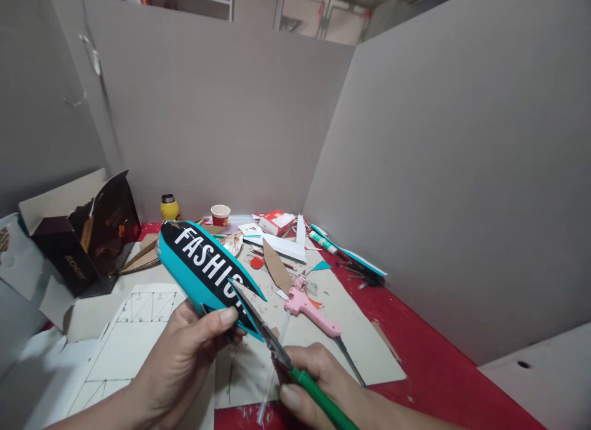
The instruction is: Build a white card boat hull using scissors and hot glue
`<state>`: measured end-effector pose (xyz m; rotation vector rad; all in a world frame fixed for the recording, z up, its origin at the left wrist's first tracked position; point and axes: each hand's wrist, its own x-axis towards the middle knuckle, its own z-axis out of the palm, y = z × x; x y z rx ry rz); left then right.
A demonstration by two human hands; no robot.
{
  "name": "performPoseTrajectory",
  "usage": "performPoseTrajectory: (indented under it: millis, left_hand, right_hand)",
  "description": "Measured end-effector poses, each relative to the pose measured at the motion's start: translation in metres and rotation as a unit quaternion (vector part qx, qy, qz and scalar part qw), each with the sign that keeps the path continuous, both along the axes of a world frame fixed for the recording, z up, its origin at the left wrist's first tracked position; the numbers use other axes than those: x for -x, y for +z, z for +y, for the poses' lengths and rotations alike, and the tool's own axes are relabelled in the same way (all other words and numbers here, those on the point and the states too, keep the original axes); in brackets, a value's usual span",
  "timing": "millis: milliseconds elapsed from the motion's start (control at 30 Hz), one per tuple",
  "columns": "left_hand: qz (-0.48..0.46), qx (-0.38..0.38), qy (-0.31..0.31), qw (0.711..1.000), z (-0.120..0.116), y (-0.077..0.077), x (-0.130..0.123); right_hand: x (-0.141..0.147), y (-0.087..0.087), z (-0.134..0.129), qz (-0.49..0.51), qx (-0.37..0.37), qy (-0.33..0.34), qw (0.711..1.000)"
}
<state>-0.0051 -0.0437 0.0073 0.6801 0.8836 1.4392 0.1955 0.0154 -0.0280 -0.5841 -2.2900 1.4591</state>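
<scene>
A teal piece with a black band and white "FASHION" lettering (pixel 203 267) is tilted up in front of me. My left hand (pixel 196 337) pinches its lower edge between thumb and fingers. My right hand (pixel 318 381) is wrapped round green-handled scissors (pixel 318 396), whose blades point up and left and lie over the piece's right end, across the last letters. A notch shows at that end, beside the blades. Just beyond my right hand, a pink glue gun (pixel 311 310) rests on the pale board (pixel 373 356).
Behind lie a brown cardboard leaf shape (pixel 276 267), a paper cup (pixel 220 215), a yellow jar (pixel 169 207) and a red-and-white box (pixel 276 222). An opened dark box (pixel 87 239) stands left. Drawn paper (pixel 133 337) lies near my left arm. Grey panels (pixel 221 122) rise behind and right.
</scene>
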Motion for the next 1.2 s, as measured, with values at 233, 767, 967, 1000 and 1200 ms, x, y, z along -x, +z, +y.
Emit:
performPoseTrajectory:
  millis: [233,767,967,1000,1200]
  left_hand:
    - [-0.019,-0.005,-0.025,0.999,-0.002,0.000,0.000]
    - [-0.002,-0.015,0.030,0.999,0.000,0.005,0.006]
    - [0.010,-0.013,0.081,0.997,0.006,0.006,0.014]
    - [0.007,-0.015,0.087,0.996,0.006,0.007,0.015]
    - [0.016,-0.019,0.104,0.994,0.008,0.010,0.017]
  right_hand:
    - [0.000,-0.006,0.000,0.012,-0.007,-0.004,1.000]
    - [-0.017,0.002,0.007,-0.031,-0.047,0.032,0.998]
    - [-0.031,-0.006,0.008,-0.017,-0.029,0.007,0.999]
    - [-0.032,-0.006,0.008,-0.022,-0.022,0.010,0.999]
    - [-0.036,-0.005,0.005,-0.091,-0.019,-0.006,0.996]
